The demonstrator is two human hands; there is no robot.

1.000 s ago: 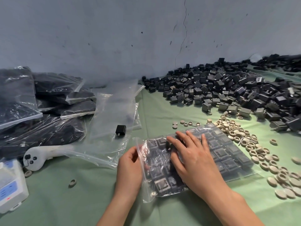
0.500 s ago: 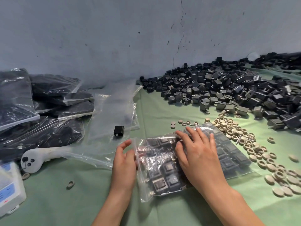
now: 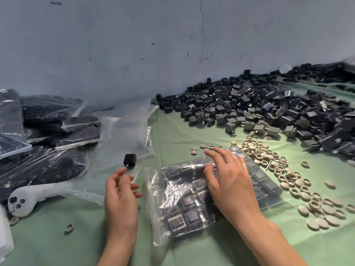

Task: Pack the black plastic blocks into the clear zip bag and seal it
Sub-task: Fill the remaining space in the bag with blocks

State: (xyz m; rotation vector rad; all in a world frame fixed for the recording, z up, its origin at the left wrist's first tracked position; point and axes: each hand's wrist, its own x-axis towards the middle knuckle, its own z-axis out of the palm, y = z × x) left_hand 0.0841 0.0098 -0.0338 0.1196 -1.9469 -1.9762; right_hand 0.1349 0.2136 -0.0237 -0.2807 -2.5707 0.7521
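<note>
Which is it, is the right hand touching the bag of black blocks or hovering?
Touching. The head view shows the right hand flat on the zip bag, fingers pressing its plastic.

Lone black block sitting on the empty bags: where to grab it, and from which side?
Pinch the lone block across its two flat side faces, coming from above on the near side, where the left hand hovers open. It stands alone on slippery empty bags, with a small prong at its lower left corner: keep off that.
</note>
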